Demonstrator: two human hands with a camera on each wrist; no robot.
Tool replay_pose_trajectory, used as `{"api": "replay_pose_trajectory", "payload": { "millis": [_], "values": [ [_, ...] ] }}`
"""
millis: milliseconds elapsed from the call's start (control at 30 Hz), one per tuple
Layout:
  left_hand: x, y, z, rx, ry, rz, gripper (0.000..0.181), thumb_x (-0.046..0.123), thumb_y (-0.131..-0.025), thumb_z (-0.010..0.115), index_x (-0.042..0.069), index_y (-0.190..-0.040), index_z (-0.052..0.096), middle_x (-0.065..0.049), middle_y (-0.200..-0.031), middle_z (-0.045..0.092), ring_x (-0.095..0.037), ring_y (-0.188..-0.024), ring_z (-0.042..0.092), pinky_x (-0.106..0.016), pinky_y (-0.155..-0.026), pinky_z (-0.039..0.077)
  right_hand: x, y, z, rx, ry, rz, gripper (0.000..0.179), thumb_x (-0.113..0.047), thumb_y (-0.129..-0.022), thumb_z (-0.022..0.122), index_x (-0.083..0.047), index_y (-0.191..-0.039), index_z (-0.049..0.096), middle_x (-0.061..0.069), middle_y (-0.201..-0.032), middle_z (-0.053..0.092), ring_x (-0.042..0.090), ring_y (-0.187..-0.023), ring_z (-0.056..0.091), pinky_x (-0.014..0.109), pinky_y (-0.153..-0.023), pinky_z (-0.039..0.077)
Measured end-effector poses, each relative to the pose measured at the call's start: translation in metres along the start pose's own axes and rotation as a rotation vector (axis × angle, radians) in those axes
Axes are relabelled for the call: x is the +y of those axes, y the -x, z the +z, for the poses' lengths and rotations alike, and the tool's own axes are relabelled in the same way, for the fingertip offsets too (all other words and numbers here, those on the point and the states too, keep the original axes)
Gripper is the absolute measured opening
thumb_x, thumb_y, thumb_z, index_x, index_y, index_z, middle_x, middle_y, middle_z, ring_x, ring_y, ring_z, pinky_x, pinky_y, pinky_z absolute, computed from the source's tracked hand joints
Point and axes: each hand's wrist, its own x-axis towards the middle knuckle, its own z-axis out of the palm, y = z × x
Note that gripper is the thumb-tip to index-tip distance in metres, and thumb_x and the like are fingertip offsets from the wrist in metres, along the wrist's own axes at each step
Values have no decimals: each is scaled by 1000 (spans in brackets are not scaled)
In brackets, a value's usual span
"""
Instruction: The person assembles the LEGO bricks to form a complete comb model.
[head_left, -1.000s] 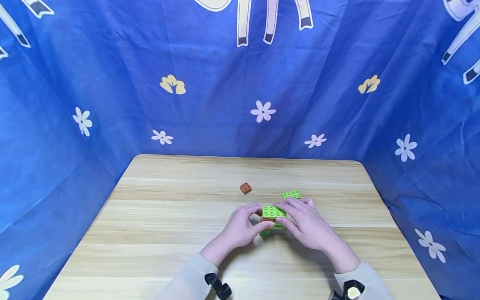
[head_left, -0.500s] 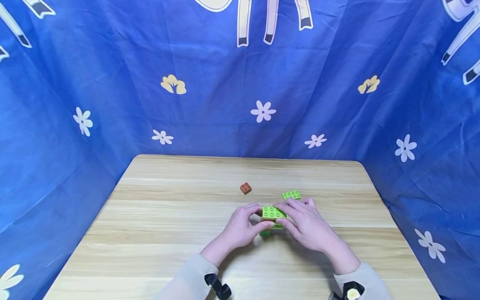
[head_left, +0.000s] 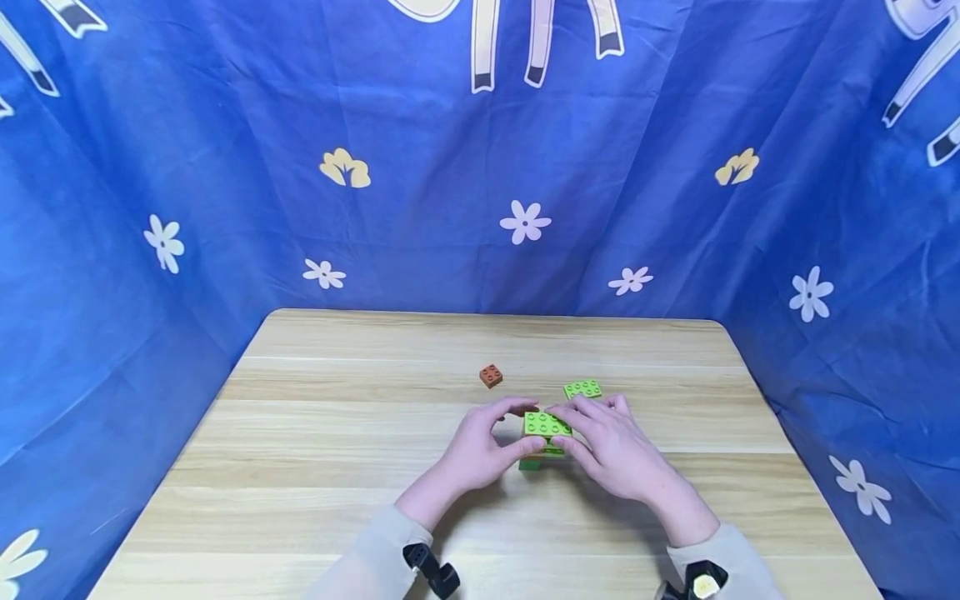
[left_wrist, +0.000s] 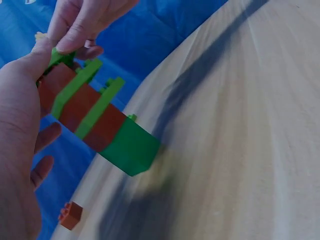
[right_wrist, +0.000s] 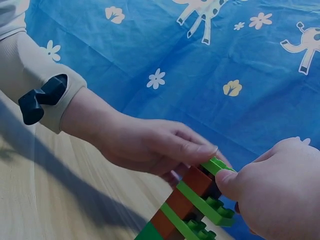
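Note:
A tower of toy building bricks (left_wrist: 80,107) stands between my hands, brown blocks alternating with light green plates above a dark green block (left_wrist: 131,150). The top light green plate (head_left: 546,424) shows its studs in the head view. My right hand (head_left: 618,450) pinches this plate at its right end, thumb in front and fingers behind. From the left, my left hand (head_left: 480,446) spans the tower's top, thumb in front and index finger behind; its lower fingers (left_wrist: 45,137) sit loose, off the bricks. Whether the index finger touches the plate is hidden.
A loose brown brick (head_left: 491,376) lies on the wooden table (head_left: 337,467) beyond my left hand. Another light green plate (head_left: 582,389) sits just behind my right fingers. Blue patterned cloth (head_left: 420,167) surrounds the table's back and sides.
My left hand has shifted slightly left and widened its grasp, its index finger moving up behind the tower. The right hand has stayed in place on the top plate.

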Motion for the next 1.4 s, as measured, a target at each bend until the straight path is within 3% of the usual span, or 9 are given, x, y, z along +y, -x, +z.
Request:
{"api": "replay_pose_trajectory", "payload": {
  "millis": [300, 700, 1133, 1400],
  "values": [
    [3, -6, -6, 51, -25, 162, 34, 35, -93, 84, 19, -123, 77, 11, -116, 75, -10, -111, 69, -36, -100, 54, -1, 0, 0, 2, 5, -6, 38, -40, -107, 63, -19, -139, 68, -10, -115, 63, 11, -104, 63, 42, -90, 33],
    [6, -7, -10, 12, -74, 96, 38, 47, -92, 83, 21, -120, 79, 15, -115, 75, -6, -111, 67, -36, -100, 52, -3, 1, 0, -8, -9, 16, 40, -41, -107, 64, -19, -139, 68, -11, -117, 63, 9, -106, 64, 43, -90, 33],
    [5, -7, -9, 12, -99, 80, 42, 52, -91, 82, 20, -119, 80, 13, -115, 75, -7, -112, 66, -37, -100, 52, 0, 3, 3, 3, -26, 9, 39, -40, -107, 64, -18, -139, 68, -11, -116, 63, 8, -104, 64, 42, -90, 33],
    [2, -7, -7, 30, -76, 103, 38, 48, -92, 82, 22, -119, 80, 15, -113, 75, -8, -110, 66, -39, -101, 52, 1, 3, 5, 15, -35, 7, 38, -38, -106, 65, -18, -138, 69, -11, -116, 63, 7, -104, 64, 41, -90, 35]
  ]
}}
